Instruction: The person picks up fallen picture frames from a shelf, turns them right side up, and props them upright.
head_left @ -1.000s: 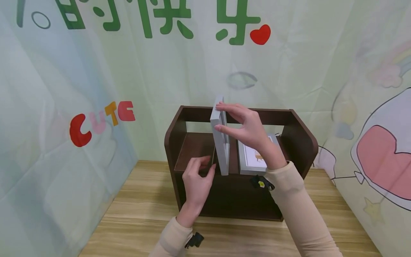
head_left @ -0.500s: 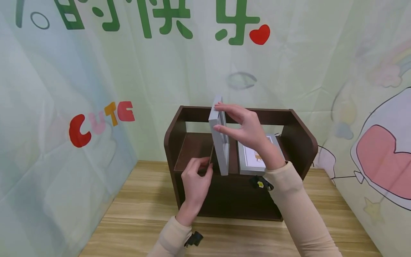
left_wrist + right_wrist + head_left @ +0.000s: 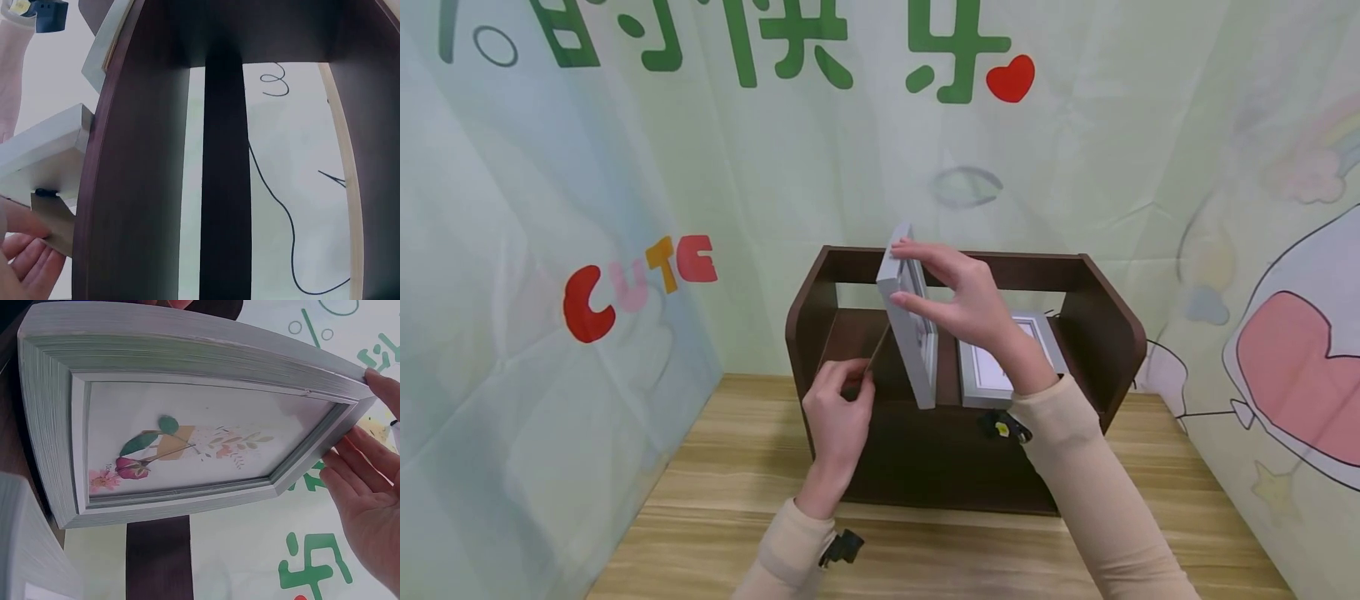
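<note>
A grey-white picture frame [image 3: 910,342] stands on its end on the upper shelf of a dark brown rack [image 3: 955,467], leaning leftward. My right hand [image 3: 958,292] holds it by the top, thumb on the near edge and fingers over the top. In the right wrist view, a pressed rose [image 3: 132,467] with green leaves shows inside the frame's border [image 3: 47,419]. Behind the frame, my left hand [image 3: 838,417] pinches its thin brown stand leg [image 3: 59,228], which is swung out from the back. The left wrist view shows a dark hinge [image 3: 47,192] on the frame's back.
A second grey-white picture frame [image 3: 968,392] lies flat on the shelf at right, partly behind my right forearm. The rack's side panels [image 3: 1108,333] rise at both ends. Wood-grain table [image 3: 737,467] surrounds the rack, with printed cloth [image 3: 760,192] hanging behind.
My left hand has moved leftward, pulling the stand leg out from the frame's back. The frame's top has tipped left, with my right hand following it.
</note>
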The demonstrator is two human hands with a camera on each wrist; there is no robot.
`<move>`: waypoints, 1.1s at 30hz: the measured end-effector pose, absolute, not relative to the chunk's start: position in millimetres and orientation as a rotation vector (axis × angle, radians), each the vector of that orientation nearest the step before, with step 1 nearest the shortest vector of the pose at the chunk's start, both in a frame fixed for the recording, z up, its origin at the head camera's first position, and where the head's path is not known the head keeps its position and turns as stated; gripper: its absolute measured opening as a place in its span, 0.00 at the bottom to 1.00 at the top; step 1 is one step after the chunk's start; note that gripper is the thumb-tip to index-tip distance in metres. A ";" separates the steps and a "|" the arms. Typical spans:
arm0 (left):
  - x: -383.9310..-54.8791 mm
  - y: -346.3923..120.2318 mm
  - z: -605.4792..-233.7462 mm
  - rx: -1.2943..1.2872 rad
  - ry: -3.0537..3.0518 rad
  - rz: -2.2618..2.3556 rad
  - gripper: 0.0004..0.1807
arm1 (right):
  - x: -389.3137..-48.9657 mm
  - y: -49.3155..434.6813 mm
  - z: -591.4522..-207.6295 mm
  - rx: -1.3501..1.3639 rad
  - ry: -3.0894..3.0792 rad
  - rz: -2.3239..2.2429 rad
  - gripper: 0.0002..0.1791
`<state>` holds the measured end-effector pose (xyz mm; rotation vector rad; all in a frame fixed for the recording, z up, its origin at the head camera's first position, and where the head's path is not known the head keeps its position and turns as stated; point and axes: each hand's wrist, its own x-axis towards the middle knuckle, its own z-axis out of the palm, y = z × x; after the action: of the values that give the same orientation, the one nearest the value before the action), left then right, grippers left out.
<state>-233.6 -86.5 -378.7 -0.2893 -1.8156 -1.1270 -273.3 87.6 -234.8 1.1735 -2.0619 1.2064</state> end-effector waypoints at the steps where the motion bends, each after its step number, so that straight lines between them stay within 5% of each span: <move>1: -234.1 -87.7 -378.4 -0.286 -1.812 -1.124 0.05 | -277.8 87.6 -237.5 1.177 -2.063 1.194 0.26; 33: -243.1 -98.7 -373.0 -0.163 -1.816 -0.960 0.05 | -289.3 74.0 -240.9 1.202 -2.089 0.986 0.28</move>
<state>-243.1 -98.7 -373.0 -0.1625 -1.8157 -0.9605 -289.3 74.0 -240.9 1.2025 -2.0895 0.9855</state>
